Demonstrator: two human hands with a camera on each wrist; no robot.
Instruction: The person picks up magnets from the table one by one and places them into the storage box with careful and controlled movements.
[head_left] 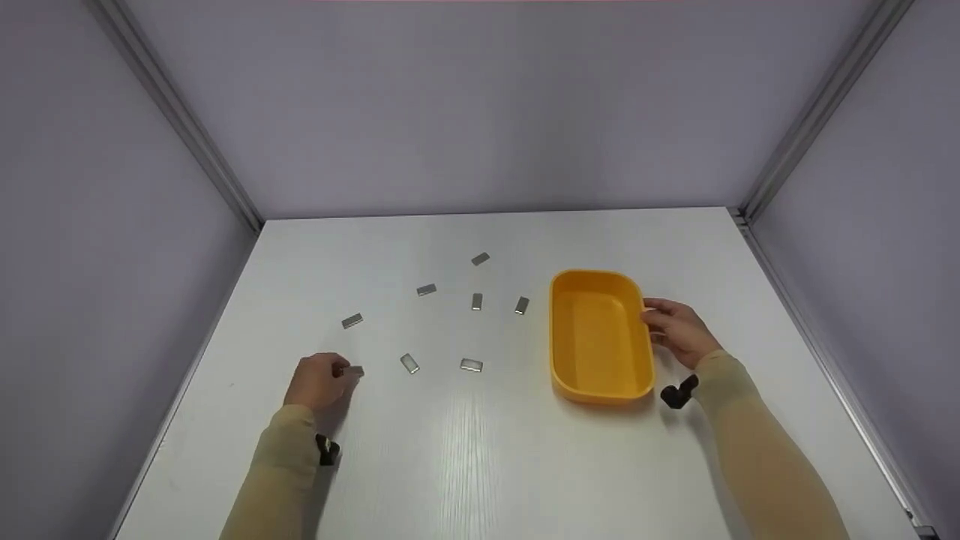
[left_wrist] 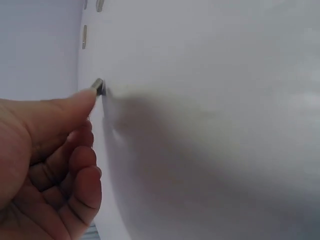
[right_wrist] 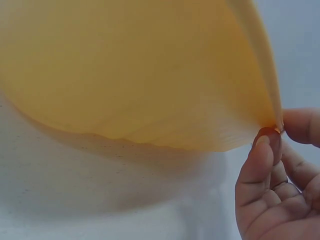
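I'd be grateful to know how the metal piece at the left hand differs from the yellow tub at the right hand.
The metal piece is small, grey and flat; the yellow tub is large, hollow and holds nothing. The left hand pinches the piece at its fingertips; the right hand holds the tub's rim. Both rest on the white table.

Counter (head_left: pixel 480 450) is walled on three sides: back wall (head_left: pixel 480 105), left wall (head_left: pixel 90 262), right wall (head_left: pixel 885 247), so access comes from the near edge and above. Yellow tray (head_left: pixel 600 337) stands right of centre, the tallest obstacle; right hand (head_left: pixel 675 330) at its right rim blocks that side. Small metal pieces lie scattered mid-counter: (head_left: pixel 480 259), (head_left: pixel 426 289), (head_left: pixel 476 301), (head_left: pixel 521 304), (head_left: pixel 352 321), (head_left: pixel 409 363), (head_left: pixel 471 365), flat and low, with gaps between them. Left hand (head_left: pixel 319 379) sits at front left, pinching a piece (head_left: pixel 352 370). Near centre strip between the forearms is open, also the far band by the back wall and the right margin beyond the tray.
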